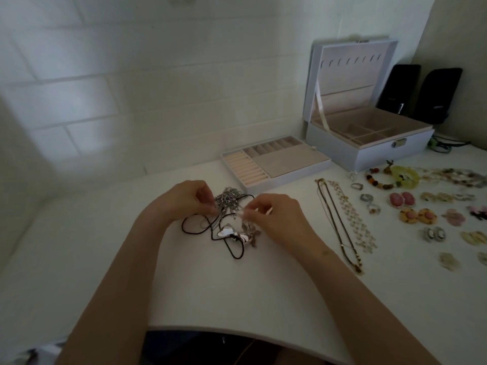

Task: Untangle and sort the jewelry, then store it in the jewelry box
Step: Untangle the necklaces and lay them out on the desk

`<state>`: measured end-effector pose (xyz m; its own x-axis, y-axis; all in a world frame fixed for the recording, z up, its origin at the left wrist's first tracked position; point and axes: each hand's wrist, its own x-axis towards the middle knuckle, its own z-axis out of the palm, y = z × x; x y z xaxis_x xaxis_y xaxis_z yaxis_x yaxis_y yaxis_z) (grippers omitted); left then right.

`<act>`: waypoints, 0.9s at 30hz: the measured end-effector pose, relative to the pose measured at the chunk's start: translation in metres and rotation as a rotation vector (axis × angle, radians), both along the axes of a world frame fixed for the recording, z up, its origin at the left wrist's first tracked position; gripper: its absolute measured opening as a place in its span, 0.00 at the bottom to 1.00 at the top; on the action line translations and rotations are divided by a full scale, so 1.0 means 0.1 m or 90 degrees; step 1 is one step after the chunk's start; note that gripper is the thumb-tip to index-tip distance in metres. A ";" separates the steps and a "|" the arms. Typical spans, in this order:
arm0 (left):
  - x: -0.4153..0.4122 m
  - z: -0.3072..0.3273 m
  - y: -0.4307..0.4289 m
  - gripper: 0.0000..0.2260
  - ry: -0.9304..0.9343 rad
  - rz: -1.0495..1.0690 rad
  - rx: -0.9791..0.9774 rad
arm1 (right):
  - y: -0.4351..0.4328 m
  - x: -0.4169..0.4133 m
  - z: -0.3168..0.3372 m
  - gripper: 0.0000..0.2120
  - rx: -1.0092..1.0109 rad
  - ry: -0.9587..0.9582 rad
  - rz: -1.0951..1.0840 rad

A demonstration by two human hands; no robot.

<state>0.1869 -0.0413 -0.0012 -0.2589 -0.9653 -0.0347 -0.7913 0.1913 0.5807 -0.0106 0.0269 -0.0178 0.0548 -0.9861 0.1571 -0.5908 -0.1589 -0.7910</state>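
Note:
A tangle of silver chains (pixel 227 200) and black cord (pixel 204 229) with a shiny silver pendant (pixel 226 231) lies on the white table (pixel 237 291) in front of me. My left hand (pixel 181 200) pinches the silver chain at the tangle's left side. My right hand (pixel 274 217) pinches a thin strand at its right side. The white jewelry box (pixel 369 143) stands open at the back right, its lid upright. Its removable tray (pixel 274 162) with ring rolls lies beside it on the table.
Two long necklaces (pixel 342 225) lie straightened to the right of the tangle. Further right are rings (pixel 366 198), pink and yellow earrings (pixel 411 209) and beaded bracelets (pixel 387 177). Two black speakers (pixel 421 93) stand behind the box. The table's curved front edge is near my body.

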 end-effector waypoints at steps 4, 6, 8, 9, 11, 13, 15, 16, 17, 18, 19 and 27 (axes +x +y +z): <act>-0.17 -0.08 -0.04 0.12 0.015 0.057 -0.093 | -0.12 0.07 0.01 0.13 -0.002 0.062 -0.055; -0.19 -0.10 -0.06 0.10 -0.021 0.036 -0.096 | -0.18 0.13 0.01 0.20 0.034 0.135 -0.044; -0.17 -0.11 -0.07 0.08 -0.030 0.033 -0.096 | -0.21 0.19 0.01 0.19 0.039 0.163 -0.043; -0.16 -0.12 -0.08 0.07 -0.032 0.034 -0.097 | -0.21 0.21 0.00 0.16 0.033 0.167 -0.045; -0.15 -0.12 -0.07 0.07 -0.027 0.036 -0.102 | -0.19 0.22 -0.01 0.09 0.013 0.176 -0.053; -0.14 -0.12 -0.06 0.07 0.035 0.045 -0.105 | -0.16 0.21 -0.02 0.07 0.003 0.170 -0.050; -0.13 -0.09 -0.05 0.06 0.137 0.069 -0.102 | -0.14 0.19 -0.01 0.06 0.012 0.151 -0.023; -0.13 -0.07 -0.04 0.05 0.187 0.080 -0.100 | -0.14 0.18 -0.01 0.05 0.021 0.144 -0.005; -0.14 -0.04 -0.03 0.05 0.235 0.089 -0.095 | -0.14 0.17 0.00 0.05 0.028 0.138 0.012; -0.15 -0.03 -0.02 0.05 0.280 0.095 -0.084 | -0.14 0.16 0.00 0.05 0.032 0.123 0.026; -0.17 -0.01 0.00 0.05 0.318 0.100 -0.069 | -0.14 0.15 0.00 0.04 0.030 0.086 0.030; -0.26 0.06 0.07 0.03 0.434 0.045 0.002 | -0.15 0.19 -0.02 0.08 -0.041 -0.170 -0.038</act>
<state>0.1605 -0.0340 0.0044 -0.1608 -0.9807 0.1109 -0.2590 0.1503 0.9541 0.0084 0.0118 -0.0196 -0.0548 -0.9739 0.2201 -0.3733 -0.1844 -0.9092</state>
